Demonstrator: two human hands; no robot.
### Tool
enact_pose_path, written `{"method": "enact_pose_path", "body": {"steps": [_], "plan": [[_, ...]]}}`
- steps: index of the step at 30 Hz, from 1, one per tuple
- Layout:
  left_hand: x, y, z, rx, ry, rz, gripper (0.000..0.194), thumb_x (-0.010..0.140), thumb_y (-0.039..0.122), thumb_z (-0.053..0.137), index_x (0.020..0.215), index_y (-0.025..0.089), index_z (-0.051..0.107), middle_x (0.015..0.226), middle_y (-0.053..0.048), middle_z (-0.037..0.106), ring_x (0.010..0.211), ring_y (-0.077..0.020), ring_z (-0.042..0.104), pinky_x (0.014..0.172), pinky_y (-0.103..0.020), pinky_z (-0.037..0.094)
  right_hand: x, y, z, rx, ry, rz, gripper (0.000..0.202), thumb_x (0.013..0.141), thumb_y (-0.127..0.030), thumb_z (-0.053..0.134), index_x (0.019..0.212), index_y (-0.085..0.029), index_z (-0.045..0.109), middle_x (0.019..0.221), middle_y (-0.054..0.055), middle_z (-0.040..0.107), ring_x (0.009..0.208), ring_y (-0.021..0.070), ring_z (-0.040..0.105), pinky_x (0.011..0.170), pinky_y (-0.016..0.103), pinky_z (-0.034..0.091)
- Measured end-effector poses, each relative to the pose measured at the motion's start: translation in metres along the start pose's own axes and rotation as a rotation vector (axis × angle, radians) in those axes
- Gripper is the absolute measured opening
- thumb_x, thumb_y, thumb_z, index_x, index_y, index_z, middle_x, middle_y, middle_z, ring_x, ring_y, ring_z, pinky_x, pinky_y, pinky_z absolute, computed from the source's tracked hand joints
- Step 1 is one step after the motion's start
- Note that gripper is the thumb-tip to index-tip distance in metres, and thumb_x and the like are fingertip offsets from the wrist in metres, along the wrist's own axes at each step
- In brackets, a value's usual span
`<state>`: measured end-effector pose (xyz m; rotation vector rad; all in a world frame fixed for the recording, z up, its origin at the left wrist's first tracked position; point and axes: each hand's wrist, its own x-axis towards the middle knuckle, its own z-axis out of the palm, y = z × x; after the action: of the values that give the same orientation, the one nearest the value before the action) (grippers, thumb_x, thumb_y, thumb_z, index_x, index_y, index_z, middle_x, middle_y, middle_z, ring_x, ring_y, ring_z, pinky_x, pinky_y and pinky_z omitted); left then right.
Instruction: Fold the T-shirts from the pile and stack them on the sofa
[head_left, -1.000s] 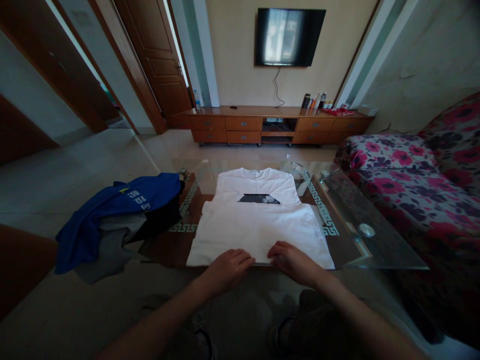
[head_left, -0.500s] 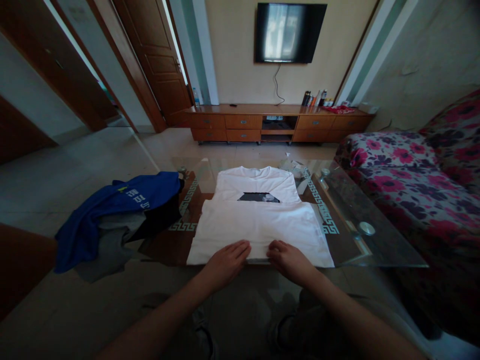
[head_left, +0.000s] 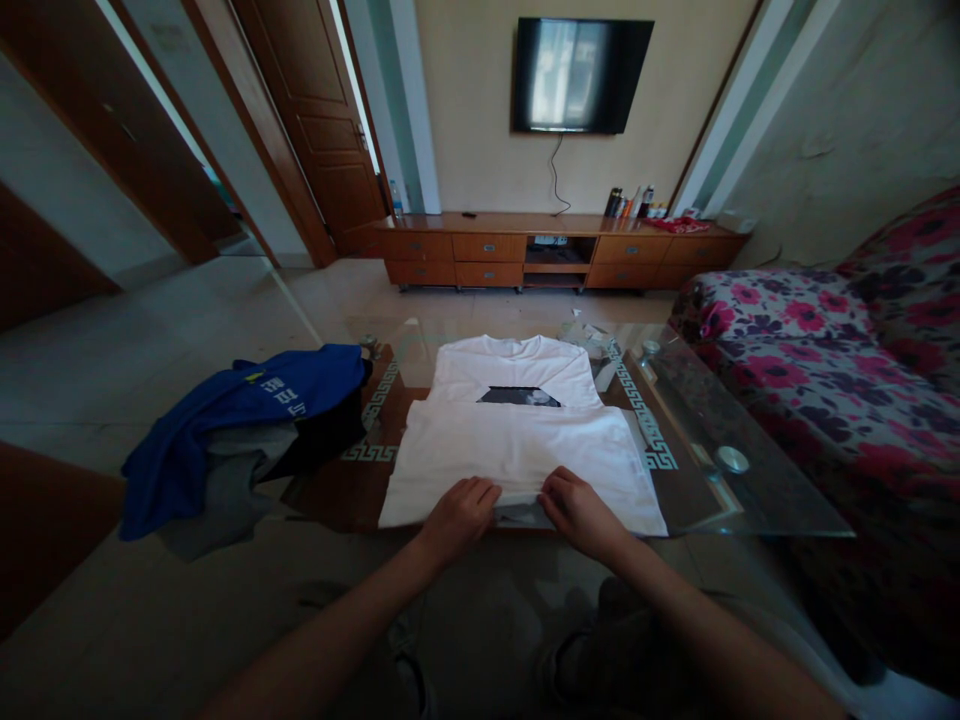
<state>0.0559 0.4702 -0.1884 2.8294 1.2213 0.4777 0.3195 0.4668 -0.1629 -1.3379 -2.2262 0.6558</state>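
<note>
Pinches the near edge of the shirt (head_left: 510, 450), lower centre of the frame, in narrowed fingers of left hand (head_left: 459, 515) and right hand (head_left: 583, 512), probably to raise it evenly; has the rest flat on the table (head_left: 780, 505).

L hand (head_left: 459, 512) & R hand (head_left: 581, 512) grip near edge of folded white shirt (head_left: 517, 445) on glass tbl (head_left: 787, 505); blue top (head_left: 217, 405) to L.
</note>
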Motion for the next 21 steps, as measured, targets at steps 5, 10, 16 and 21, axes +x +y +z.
{"method": "enact_pose_path", "body": {"steps": [5,10,16,21], "plan": [[0.003,0.0,-0.002,0.019,-0.015,0.014,0.021,0.094,0.012,0.056,0.113,0.019,0.06,0.101,-0.008,0.068,0.098,-0.0247,0.064,0.09,-0.04,0.051,0.001,-0.01,0.012,-0.195,-0.021,-0.1,0.042,0.088,-0.033,0.071,0.126,-0.02,0.058,0.116,0.01,0.062,0.108,0.025,0.058,0.093,0.037,0.049],[0.0,0.002,-0.006,0.035,-0.063,-0.012,0.016,0.093,0.019,0.063,0.109,0.019,0.062,0.097,-0.007,0.068,0.095,-0.0253,0.063,0.087,-0.04,0.051,0.005,-0.017,0.028,-0.388,-0.081,-0.169,0.041,0.092,-0.032,0.067,0.13,-0.019,0.057,0.116,0.011,0.064,0.11,0.0273,0.057,0.094,0.039,0.048],[0.001,0.004,-0.007,0.061,-0.028,-0.039,0.015,0.1,0.023,0.052,0.11,0.02,0.062,0.092,-0.007,0.068,0.091,-0.0243,0.064,0.083,-0.039,0.05,0.007,-0.019,0.034,-0.461,-0.058,-0.158,0.037,0.095,-0.022,0.061,0.131,-0.019,0.054,0.118,0.012,0.064,0.105,0.0242,0.062,0.09,0.035,0.05],[0.006,0.006,-0.008,0.078,-0.01,-0.042,0.014,0.102,0.022,0.048,0.102,0.019,0.062,0.09,-0.007,0.067,0.089,-0.0239,0.063,0.081,-0.039,0.049,0.011,-0.019,0.038,-0.445,-0.036,-0.136,0.019,0.098,-0.015,0.053,0.116,-0.019,0.058,0.114,0.01,0.065,0.097,0.0203,0.065,0.087,0.031,0.052]]}}
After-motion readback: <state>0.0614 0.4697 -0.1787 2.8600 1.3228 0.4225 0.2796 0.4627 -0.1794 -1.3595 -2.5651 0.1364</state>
